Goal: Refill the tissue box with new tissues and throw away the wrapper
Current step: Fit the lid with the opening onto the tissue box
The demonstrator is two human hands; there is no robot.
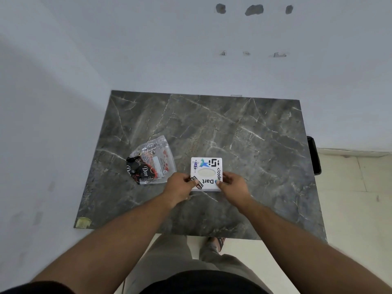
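A white square tissue box (pixel 206 166) covered in stickers sits on the dark marble table (pixel 233 134), its oval top opening showing pale tissue inside. My left hand (pixel 179 185) grips the box's near left corner and my right hand (pixel 233 185) grips its near right corner. A crumpled clear and black plastic wrapper (pixel 150 164) lies flat on the table just left of the box, apart from both hands.
The table stands in a corner of white walls, with its near edge above my legs and a sandalled foot (pixel 216 244). A black object (pixel 314 155) hangs past the table's right edge. Pale floor tiles (pixel 350 187) lie to the right.
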